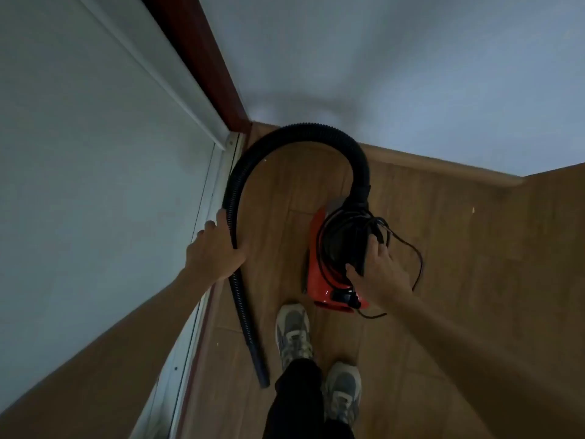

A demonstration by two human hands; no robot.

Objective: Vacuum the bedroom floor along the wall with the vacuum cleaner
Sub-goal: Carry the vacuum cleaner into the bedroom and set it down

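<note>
Under the red vacuum cleaner [316, 289] spreads the wooden floor [474, 280]. From the cleaner's top a black hose [300, 131] arches to its left, where the left hand [215, 251] curls round it. The right hand [380, 274] grips the cleaner's black top, beside its loose cord [421, 263].

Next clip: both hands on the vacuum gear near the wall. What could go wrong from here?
The cord is wound round the vacuum cleaner, one loose loop trailing on the floor near the shoes: it may snag or trip. The left hand holds the hose mid-length, so its free end may drag against a shoe.
</note>
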